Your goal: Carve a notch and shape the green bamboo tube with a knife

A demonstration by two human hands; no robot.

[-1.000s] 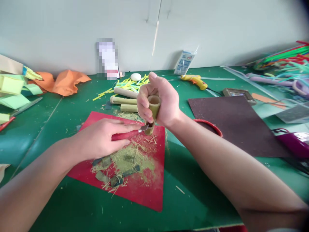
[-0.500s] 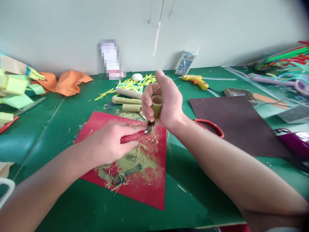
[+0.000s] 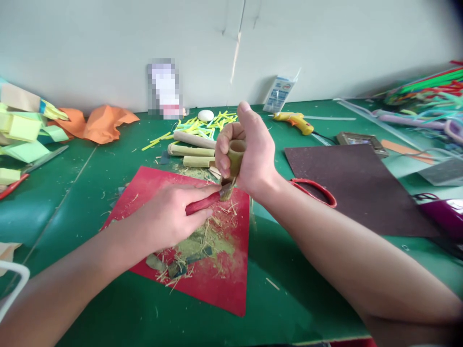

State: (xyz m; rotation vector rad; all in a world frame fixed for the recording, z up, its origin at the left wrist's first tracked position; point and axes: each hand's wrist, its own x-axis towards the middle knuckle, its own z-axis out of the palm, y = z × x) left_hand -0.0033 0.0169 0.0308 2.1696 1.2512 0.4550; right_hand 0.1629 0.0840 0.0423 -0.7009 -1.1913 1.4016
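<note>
My right hand [image 3: 249, 154] is closed round a short green bamboo tube [image 3: 235, 157], held upright with its lower end near a red sheet [image 3: 213, 289]. My left hand [image 3: 170, 214] grips a red-handled carving knife [image 3: 202, 203]. The knife's metal tip touches the tube's lower end. Green shavings and bark chips [image 3: 191, 250] lie heaped on the red sheet below my left hand.
Several bamboo pieces [image 3: 191, 150] and yellow strips [image 3: 202, 125] lie behind the sheet. A yellow glue gun [image 3: 294, 120], a dark brown sheet [image 3: 354, 188], red-handled scissors [image 3: 318, 190], orange paper [image 3: 97, 123] and folded green papers [image 3: 21, 140] lie on the green table [image 3: 72, 183].
My left hand and the knife slid a little right and forward along the tube's lower end. My right hand shifted slightly right with the tube.
</note>
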